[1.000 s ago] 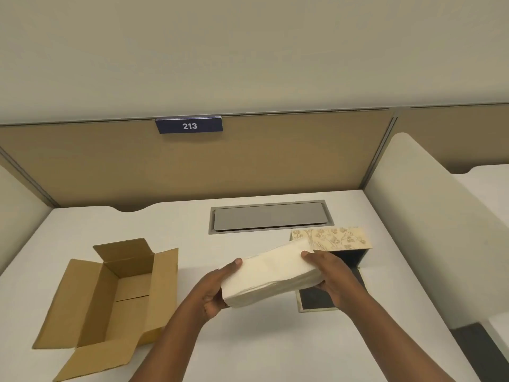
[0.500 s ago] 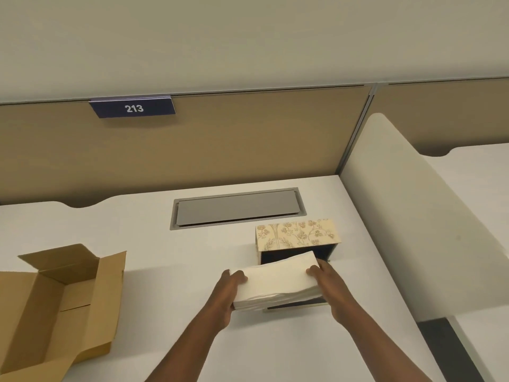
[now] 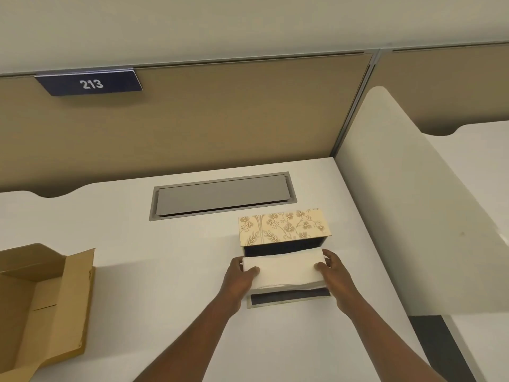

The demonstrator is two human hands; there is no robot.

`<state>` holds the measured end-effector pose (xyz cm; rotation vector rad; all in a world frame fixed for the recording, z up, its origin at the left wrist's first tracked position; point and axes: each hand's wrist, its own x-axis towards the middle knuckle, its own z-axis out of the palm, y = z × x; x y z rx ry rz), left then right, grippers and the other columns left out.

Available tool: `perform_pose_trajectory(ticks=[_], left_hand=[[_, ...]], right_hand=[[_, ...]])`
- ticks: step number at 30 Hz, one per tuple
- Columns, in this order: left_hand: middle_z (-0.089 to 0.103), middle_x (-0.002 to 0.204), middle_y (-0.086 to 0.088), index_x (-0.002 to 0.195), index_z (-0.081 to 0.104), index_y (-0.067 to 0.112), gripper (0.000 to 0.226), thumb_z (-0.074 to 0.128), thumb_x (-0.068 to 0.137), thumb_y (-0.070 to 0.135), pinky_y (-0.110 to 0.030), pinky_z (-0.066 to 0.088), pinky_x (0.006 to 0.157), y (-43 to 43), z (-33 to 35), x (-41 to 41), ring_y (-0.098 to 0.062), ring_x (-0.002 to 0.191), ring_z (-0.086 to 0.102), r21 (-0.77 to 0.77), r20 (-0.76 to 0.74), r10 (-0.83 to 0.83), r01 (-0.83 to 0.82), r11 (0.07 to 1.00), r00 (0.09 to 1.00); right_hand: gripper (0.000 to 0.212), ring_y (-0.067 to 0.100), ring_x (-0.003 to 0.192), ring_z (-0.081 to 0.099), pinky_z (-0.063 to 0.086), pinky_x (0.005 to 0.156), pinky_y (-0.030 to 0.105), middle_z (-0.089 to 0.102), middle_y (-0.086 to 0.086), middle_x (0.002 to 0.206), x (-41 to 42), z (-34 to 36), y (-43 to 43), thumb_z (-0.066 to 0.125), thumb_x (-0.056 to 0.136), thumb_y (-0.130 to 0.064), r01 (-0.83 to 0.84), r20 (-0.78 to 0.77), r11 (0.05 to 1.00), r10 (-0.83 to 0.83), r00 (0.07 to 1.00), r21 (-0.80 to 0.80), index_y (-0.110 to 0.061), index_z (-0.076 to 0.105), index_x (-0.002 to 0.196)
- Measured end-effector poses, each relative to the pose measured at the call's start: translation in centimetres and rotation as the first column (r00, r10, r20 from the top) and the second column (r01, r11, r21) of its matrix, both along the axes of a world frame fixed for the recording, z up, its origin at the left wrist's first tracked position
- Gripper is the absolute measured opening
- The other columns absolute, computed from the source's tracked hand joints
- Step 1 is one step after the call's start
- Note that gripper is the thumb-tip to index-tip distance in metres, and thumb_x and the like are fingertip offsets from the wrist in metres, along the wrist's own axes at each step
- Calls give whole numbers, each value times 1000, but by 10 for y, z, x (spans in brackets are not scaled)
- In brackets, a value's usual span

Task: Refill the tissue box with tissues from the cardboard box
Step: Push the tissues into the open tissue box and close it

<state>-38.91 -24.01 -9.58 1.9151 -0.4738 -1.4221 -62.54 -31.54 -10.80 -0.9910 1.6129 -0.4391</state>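
Note:
A white stack of tissues [image 3: 283,271] is held at both ends, my left hand [image 3: 238,277] on its left end and my right hand [image 3: 334,274] on its right. The stack sits at the open dark mouth of the tissue box [image 3: 283,228], a cream box with a tan floral pattern lying on its side. The box's flap [image 3: 289,297] lies flat on the desk under the stack. The open brown cardboard box [image 3: 41,301] rests at the left edge and looks empty where I can see into it.
A grey cable hatch [image 3: 221,195] is set into the white desk [image 3: 165,271] behind the tissue box. A cream divider panel [image 3: 407,216] rises along the desk's right side. A tan partition with a "213" plate [image 3: 89,84] stands at the back.
Both hands have carried the tissue stack rightward and away from me, lowering it from mid-air over the desk to the tissue box's open mouth. The view has swung right.

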Motion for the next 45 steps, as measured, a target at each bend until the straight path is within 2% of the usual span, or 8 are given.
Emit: perform_pose_trajectory(ticks=[11, 22, 25, 28, 31, 35, 39, 45], left_hand=[[64, 121, -4, 129, 52, 17, 46, 74, 88, 18, -42, 54, 99, -5, -18, -11, -25, 110, 62, 32, 27, 63, -64, 997, 998], [63, 126, -7, 130, 52, 17, 46, 73, 89, 21, -39, 55, 97, -1, -16, -13, -25, 110, 61, 16, 147, 36, -39, 999, 989], [56, 135, -8, 138, 46, 19, 57, 72, 89, 30, -39, 54, 98, 0, -12, -9, -26, 118, 58, 17, 228, 24, -29, 999, 973], [49, 141, -8, 143, 42, 22, 62, 70, 90, 37, -35, 51, 94, -3, -5, 2, -26, 124, 54, -60, 315, 104, -90, 994, 943], [44, 147, -7, 146, 39, 21, 62, 68, 92, 30, -39, 49, 102, -16, 8, 17, -26, 132, 49, -196, 408, 141, -65, 979, 902], [35, 154, -5, 150, 33, 18, 60, 59, 96, 24, -44, 47, 108, -39, 31, 21, -23, 139, 39, -288, 599, 39, 170, 943, 800], [27, 161, -7, 153, 29, 18, 63, 55, 97, 30, -47, 42, 113, -66, 50, 20, -27, 146, 31, -250, 729, -76, 368, 895, 680], [30, 160, -7, 156, 25, 17, 77, 60, 92, 37, -47, 31, 119, -84, 51, 22, -28, 147, 25, 127, 748, -500, 645, 753, 437]], right_hand=[[46, 19, 116, 53, 50, 82, 28, 53, 0, 142, -12, -23, 1, 55, 102, -27, -50, -117, 995, 40, 992, -89, -30, 42, 146], [53, 25, 130, 54, 53, 100, 38, 50, 4, 151, -10, -22, 5, 61, 100, -28, -137, -232, 974, 94, 968, -178, -24, 41, 149], [58, 29, 134, 51, 46, 109, 43, 50, 8, 151, -4, -10, 19, 66, 96, -30, -227, -438, 917, 65, 897, -327, -16, 45, 148], [62, 31, 139, 47, 41, 113, 45, 48, 13, 153, 7, -3, 42, 67, 94, -28, -453, -588, 733, 89, 804, -508, -9, 46, 149], [67, 28, 154, 23, 25, 123, 44, 28, 7, 166, 28, -5, 66, 58, 96, -34, -658, -658, 539, 232, 716, -526, -16, 36, 157], [73, 27, 157, -6, 2, 125, 50, -3, 2, 171, 53, -26, 91, 40, 99, -49, -823, -761, 425, 365, 536, -377, -26, 13, 163], [78, 34, 157, -2, 5, 122, 58, 1, 8, 171, 63, -40, 93, 42, 97, -56, -845, -794, 454, 384, 472, -283, -25, 13, 163], [88, 38, 156, 0, 5, 121, 61, 0, 10, 171, 66, -49, 91, 48, 92, -62, -852, -811, 489, 414, 413, -185, -25, 11, 163]])
